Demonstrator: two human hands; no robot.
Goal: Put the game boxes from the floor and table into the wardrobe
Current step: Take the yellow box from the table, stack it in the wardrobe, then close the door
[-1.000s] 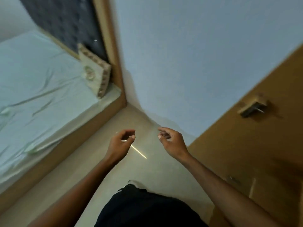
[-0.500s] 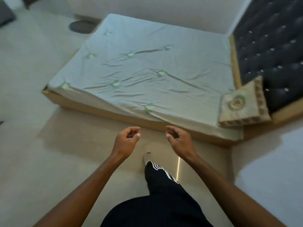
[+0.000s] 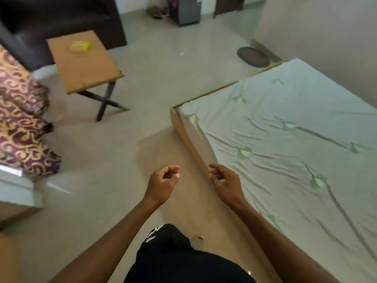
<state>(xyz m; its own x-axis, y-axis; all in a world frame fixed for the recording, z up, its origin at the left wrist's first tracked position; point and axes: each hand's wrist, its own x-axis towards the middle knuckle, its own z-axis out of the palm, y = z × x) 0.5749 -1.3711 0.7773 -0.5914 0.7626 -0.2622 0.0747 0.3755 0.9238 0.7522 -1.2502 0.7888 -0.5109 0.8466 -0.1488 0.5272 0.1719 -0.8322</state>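
A small yellow game box (image 3: 80,46) lies on a low wooden folding table (image 3: 85,72) at the upper left, far from both hands. My left hand (image 3: 163,183) hangs in front of me over the floor, fingers loosely curled, holding nothing. My right hand (image 3: 225,181) is beside it, next to the bed's edge, also loosely curled and empty. The wardrobe is out of view.
A bed (image 3: 285,144) with a pale green sheet fills the right side. A dark sofa (image 3: 51,19) stands behind the table, patterned purple cushions (image 3: 20,119) lie at the left, and a dark round mat (image 3: 253,57) is on the floor at the back.
The view has swung left, from the wardrobe door and wall, past the bed, to the table and sofa. Both hands have stayed raised and empty in front of me.
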